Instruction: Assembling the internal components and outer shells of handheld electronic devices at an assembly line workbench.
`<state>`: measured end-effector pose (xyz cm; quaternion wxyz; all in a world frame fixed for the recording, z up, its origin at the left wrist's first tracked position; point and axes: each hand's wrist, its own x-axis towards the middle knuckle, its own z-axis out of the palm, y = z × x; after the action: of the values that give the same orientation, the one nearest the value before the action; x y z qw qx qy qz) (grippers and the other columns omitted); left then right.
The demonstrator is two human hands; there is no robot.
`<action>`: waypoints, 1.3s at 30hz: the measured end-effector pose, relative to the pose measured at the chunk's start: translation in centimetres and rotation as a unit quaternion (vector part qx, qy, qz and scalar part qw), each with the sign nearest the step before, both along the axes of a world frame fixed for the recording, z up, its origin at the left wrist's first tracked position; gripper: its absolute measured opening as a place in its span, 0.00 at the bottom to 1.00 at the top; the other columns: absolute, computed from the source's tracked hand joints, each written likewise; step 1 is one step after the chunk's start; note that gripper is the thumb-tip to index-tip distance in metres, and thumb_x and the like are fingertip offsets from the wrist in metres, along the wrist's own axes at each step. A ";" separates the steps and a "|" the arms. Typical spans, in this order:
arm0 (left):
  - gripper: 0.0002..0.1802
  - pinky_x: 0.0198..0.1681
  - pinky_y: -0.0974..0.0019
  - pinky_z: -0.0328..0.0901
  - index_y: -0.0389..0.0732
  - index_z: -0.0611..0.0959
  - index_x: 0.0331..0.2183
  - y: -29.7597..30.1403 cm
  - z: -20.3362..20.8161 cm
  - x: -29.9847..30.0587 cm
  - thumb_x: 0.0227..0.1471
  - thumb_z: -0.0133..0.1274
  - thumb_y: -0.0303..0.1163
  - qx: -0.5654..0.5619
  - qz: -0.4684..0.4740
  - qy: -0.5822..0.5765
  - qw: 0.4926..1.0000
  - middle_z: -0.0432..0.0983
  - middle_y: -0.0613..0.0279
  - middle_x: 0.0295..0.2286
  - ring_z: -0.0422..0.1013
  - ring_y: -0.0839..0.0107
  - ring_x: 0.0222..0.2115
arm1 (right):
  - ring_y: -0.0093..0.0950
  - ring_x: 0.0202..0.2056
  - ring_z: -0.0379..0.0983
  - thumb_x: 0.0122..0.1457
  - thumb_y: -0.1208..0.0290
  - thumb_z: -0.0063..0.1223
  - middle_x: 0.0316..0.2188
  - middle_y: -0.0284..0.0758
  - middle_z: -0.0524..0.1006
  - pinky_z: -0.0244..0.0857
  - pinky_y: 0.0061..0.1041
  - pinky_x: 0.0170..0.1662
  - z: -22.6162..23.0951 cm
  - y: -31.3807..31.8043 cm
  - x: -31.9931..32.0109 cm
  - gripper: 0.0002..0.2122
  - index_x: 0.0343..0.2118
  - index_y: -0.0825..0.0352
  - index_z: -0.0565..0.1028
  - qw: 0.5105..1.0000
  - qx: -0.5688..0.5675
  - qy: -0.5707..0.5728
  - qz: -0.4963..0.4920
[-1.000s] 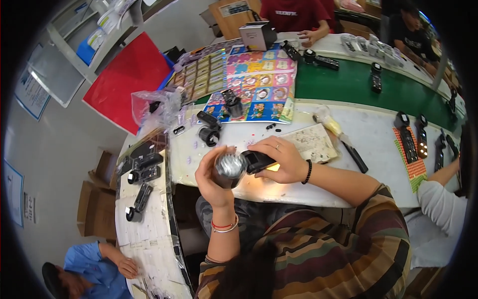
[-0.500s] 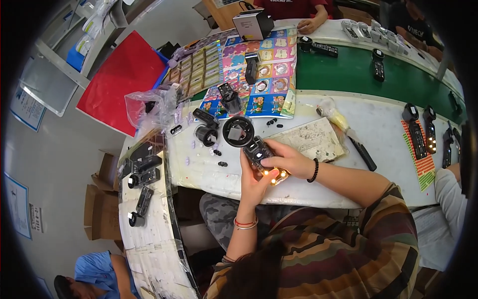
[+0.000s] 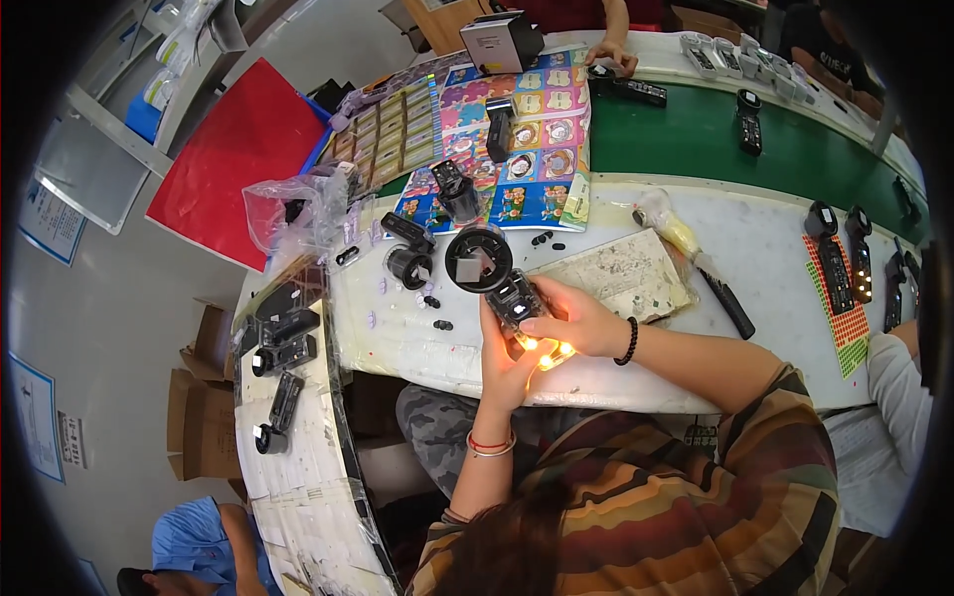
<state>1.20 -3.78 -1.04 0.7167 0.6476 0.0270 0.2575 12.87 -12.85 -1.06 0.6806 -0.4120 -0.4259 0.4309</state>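
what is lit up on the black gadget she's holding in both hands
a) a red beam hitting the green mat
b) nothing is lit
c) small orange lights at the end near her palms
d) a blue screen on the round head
c: small orange lights glow at the lower end of the black gadget, between the left hand and the right hand; its round head shows no blue screen.

Grey floor, white worktable, green conveyor belt, red board, cardboard boxes.
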 end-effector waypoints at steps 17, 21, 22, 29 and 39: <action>0.48 0.44 0.65 0.66 0.40 0.48 0.59 0.2 -1.3 -0.5 0.42 0.57 0.18 -0.027 0.002 0.016 1.000 0.62 0.57 0.47 0.65 0.68 0.46 | 0.22 0.45 0.66 0.56 0.72 0.54 0.44 0.35 0.69 0.62 0.23 0.48 0.1 -0.4 -0.4 0.26 0.55 0.71 0.58 0.999 -0.019 -0.015 -0.031; 0.52 0.46 0.64 0.66 0.40 0.41 0.61 0.3 -0.6 -0.8 0.45 0.57 0.19 -0.051 0.008 -0.012 0.999 0.62 0.54 0.48 0.65 0.67 0.47 | 0.27 0.53 0.60 0.56 0.67 0.52 0.53 0.39 0.62 0.54 0.27 0.56 1.0 -0.9 -0.5 0.32 0.60 0.71 0.51 0.993 0.024 -0.114 -0.022; 0.52 0.46 0.65 0.66 0.42 0.41 0.61 0.3 -1.5 -0.9 0.44 0.56 0.17 -0.065 0.043 -0.070 0.995 0.62 0.55 0.49 0.66 0.68 0.47 | 0.29 0.55 0.57 0.57 0.64 0.51 0.55 0.41 0.60 0.50 0.29 0.58 1.2 -0.8 -0.9 0.33 0.61 0.71 0.50 0.984 0.043 -0.167 -0.036; 0.21 0.38 0.73 0.67 0.39 0.69 0.50 4.0 1.3 -5.8 0.54 0.46 0.33 -0.318 0.276 -0.103 0.901 0.72 0.58 0.43 0.70 0.73 0.38 | 0.27 0.48 0.65 0.61 0.68 0.43 0.48 0.34 0.68 0.57 0.26 0.52 0.8 -0.8 0.8 0.17 0.52 0.66 0.65 0.976 -0.019 -0.188 -0.105; 0.22 0.52 0.73 0.64 0.23 0.66 0.48 15.6 1.7 -15.6 0.58 0.45 0.32 -0.225 0.639 -0.335 0.655 0.61 0.49 0.49 0.63 0.70 0.47 | 0.22 0.35 0.68 0.61 0.65 0.45 0.38 0.34 0.71 0.62 0.21 0.41 1.0 -0.6 0.0 0.12 0.42 0.67 0.71 0.967 -0.011 -0.235 -0.099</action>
<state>-14.41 11.79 0.68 0.4598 0.1600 0.2491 0.8372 12.92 -13.47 -0.09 0.5961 -0.5490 -0.5266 0.2568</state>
